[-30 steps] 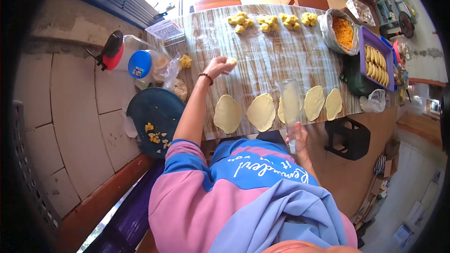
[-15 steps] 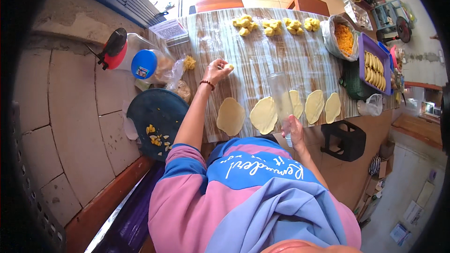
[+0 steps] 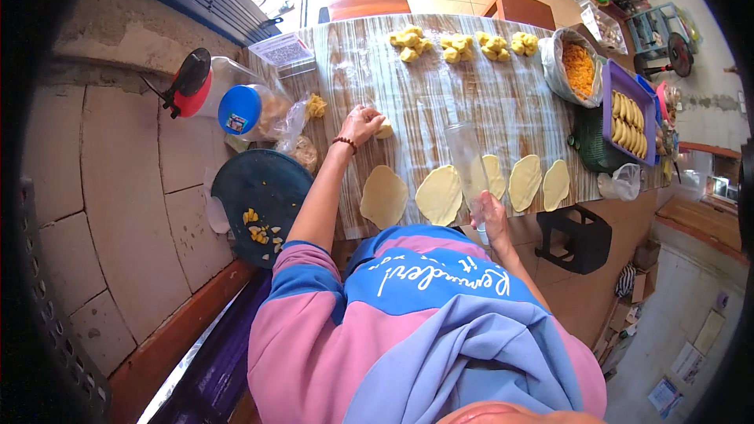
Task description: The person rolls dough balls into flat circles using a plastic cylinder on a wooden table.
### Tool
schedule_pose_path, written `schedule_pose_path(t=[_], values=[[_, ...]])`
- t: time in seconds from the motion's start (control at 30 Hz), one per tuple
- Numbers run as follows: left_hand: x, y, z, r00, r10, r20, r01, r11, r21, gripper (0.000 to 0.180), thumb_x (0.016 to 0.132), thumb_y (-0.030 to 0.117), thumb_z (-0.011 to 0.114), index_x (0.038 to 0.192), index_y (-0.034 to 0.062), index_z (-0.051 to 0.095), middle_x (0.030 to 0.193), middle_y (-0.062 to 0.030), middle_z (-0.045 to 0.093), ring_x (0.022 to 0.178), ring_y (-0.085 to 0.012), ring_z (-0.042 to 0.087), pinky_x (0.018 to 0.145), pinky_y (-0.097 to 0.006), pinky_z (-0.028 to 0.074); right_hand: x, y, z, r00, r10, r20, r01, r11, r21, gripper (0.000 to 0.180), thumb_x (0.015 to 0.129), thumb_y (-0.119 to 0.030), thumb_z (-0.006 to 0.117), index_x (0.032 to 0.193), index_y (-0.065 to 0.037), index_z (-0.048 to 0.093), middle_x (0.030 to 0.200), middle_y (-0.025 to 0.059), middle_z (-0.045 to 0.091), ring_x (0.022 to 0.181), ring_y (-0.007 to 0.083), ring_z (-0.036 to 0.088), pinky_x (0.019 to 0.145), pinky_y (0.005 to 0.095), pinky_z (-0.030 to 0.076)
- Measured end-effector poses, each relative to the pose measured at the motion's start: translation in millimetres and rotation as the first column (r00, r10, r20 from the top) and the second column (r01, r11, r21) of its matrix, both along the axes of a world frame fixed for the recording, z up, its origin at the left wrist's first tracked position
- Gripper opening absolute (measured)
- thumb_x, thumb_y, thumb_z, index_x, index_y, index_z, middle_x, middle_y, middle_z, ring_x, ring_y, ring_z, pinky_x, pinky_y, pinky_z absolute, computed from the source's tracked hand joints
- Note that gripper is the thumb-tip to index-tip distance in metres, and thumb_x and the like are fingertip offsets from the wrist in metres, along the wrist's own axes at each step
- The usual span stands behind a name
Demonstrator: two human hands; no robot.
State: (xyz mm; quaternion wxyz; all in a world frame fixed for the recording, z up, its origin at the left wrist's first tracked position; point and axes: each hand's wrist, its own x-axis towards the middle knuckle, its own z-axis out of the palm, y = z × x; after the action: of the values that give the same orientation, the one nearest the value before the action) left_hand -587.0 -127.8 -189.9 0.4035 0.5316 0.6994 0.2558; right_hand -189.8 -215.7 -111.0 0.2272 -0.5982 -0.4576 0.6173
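Observation:
My left hand (image 3: 361, 124) is over the left part of the table, its fingers bent and closed on the edge of a small pale piece of dough (image 3: 385, 130). My right hand (image 3: 490, 220) grips the near end of a clear bottle (image 3: 465, 153), which slants away over the tabletop. Flat oval dough sheets lie in a row along the near edge: one (image 3: 384, 196) below my left hand, another (image 3: 439, 195) left of the bottle, one (image 3: 493, 176) partly hidden behind the bottle, and two more (image 3: 525, 183) (image 3: 556, 185) to the right.
Yellow dough lumps (image 3: 410, 43) sit in clusters along the far side. At right are a bag of orange filling (image 3: 577, 71) and a purple tray (image 3: 649, 98) of crescent-shaped pieces. A blue-lidded jar (image 3: 239, 108) and a dark round tray (image 3: 236, 188) stand left. A black stool (image 3: 577, 247) is below.
The dough piece by my left fingers now shows wider and lower, near the tabletop; that hand has shifted slightly. My right hand and the bottle have barely moved.

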Motion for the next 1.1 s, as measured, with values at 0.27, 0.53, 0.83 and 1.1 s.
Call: schedule_pose_path(t=[0.27,0.53,0.83,1.1], values=[[55.0,27.1,-25.9,0.726,0.141,-0.674,0.130,0.933,0.336,0.062,0.099,0.050,0.043,0.144,0.0070,0.045,0.151,-0.0138,0.040,0.145,-0.0324,0.028,0.119,-0.052,0.018,-5.4,8.9,1.8,1.000,-0.003,-0.026,0.003,1.000,-0.024,0.057,0.097,-0.062,0.046,0.077,-0.008,0.052,0.057,0.0001,0.049,0.047,0.0104,0.051,0.045,0.0257,0.044],[75.5,20.7,-40.7,0.735,-0.062,-0.675,0.310,0.916,0.254,0.066,0.097,0.045,0.045,0.149,0.0052,0.037,0.160,-0.0115,0.027,0.150,-0.0306,0.019,0.119,-0.058,0.010,4.2,4.3,-15.7,0.997,-0.062,0.035,0.064,0.997,-0.050,0.058,0.097,-0.062,0.047,0.076,-0.008,0.052,0.057,-0.0001,0.049,0.047,0.0102,0.052,0.045,0.0258,0.044],[54.3,31.0,-17.1,0.934,-0.216,-0.283,0.248,0.965,0.083,0.067,0.098,0.054,0.038,0.144,0.0048,0.044,0.161,-0.0104,0.025,0.151,-0.0298,0.014,0.121,-0.055,0.001,-5.9,21.1,-18.8,0.994,-0.105,-0.025,0.102,0.987,-0.122,0.055,0.097,-0.061,0.048,0.080,-0.009,0.055,0.058,-0.0015,0.049,0.047,0.0083,0.052,0.045,0.0245,0.045],[-20.4,19.5,8.2,0.188,0.450,0.873,-0.254,0.881,-0.400,0.061,0.096,0.056,0.036,0.096,0.0023,0.065,0.072,-0.0063,0.060,0.065,-0.0193,0.058,0.067,-0.037,0.051,-15.5,25.7,-6.9,0.999,-0.037,0.002,0.037,0.998,-0.048,0.055,0.096,-0.062,0.050,0.080,-0.010,0.055,0.058,-0.0038,0.044,0.047,0.0071,0.047,0.045,0.0248,0.045]])
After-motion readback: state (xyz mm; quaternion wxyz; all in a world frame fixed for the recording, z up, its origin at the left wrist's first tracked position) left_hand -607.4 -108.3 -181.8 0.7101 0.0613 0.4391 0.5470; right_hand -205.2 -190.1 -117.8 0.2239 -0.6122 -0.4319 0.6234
